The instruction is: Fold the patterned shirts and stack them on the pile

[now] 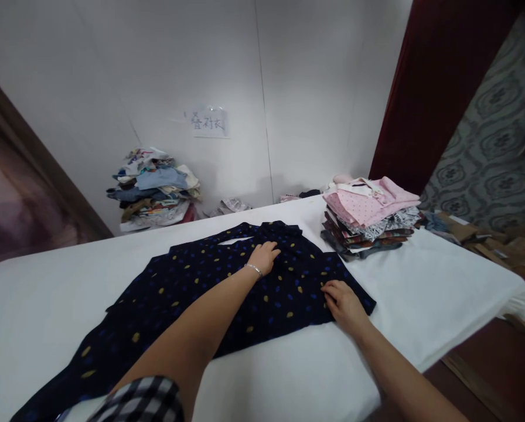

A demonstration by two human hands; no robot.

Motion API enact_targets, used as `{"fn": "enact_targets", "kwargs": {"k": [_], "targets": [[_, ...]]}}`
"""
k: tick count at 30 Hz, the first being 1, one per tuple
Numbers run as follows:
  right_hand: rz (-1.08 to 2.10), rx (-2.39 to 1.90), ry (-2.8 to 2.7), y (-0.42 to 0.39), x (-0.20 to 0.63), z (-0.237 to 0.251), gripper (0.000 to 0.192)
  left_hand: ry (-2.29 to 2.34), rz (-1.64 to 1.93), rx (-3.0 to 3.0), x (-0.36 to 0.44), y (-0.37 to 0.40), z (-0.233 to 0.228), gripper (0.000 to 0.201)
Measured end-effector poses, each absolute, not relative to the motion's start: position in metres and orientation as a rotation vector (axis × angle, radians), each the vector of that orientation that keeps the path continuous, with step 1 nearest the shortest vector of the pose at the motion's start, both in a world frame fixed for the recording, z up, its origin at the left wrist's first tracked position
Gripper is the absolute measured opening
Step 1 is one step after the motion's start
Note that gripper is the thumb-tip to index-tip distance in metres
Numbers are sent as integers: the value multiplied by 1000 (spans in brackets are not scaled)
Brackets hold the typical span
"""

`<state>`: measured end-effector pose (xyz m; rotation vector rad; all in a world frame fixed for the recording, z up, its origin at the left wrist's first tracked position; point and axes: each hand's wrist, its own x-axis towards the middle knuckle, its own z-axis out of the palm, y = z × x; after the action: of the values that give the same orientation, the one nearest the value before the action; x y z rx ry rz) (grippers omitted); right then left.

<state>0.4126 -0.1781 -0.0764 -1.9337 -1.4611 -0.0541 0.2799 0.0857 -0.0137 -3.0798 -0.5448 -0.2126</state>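
A dark navy shirt (284, 293) with blue and yellow spots lies spread across the white-covered table, its collar end at the far side. My left hand (263, 258), with a bracelet at the wrist, rests on the upper part of the shirt. Its fingers are stretched out and lightly apart over the cloth. Near the right end of the shirt, by the sleeve, my right hand (344, 302) has thumb and fingers drawn together on the fabric. The left forearm passes over the shirt and hides some of it.
A stack of folded clothes (368, 223), pink on top, stands on the table's right side. Behind the table at the left rises a tall clothes pile (154, 187). A handwritten paper (210, 123) hangs on the wall. Cardboard (504, 246) lies beyond the right edge.
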Motion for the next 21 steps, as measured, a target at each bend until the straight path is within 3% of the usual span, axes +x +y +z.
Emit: {"fn": "enact_targets", "kwargs": {"k": [3,10,16,19,21], "targets": [[-31,-1926,-1410,-177,414,-77,34,-587,-234,-3069,299,98,-4,26],[6,-1957,-1377,-177,414,-75,35,-714,-328,-3051,322,111,59,32],[-1,-2006,-1366,-176,415,-74,38,-191,-13,-2930,291,107,106,48],[-17,-2030,-1364,-176,416,-73,38,-177,113,-2838,264,112,114,23],[-23,-2038,-1359,-176,416,-73,38,-299,110,-2790,247,118,116,19]]}}
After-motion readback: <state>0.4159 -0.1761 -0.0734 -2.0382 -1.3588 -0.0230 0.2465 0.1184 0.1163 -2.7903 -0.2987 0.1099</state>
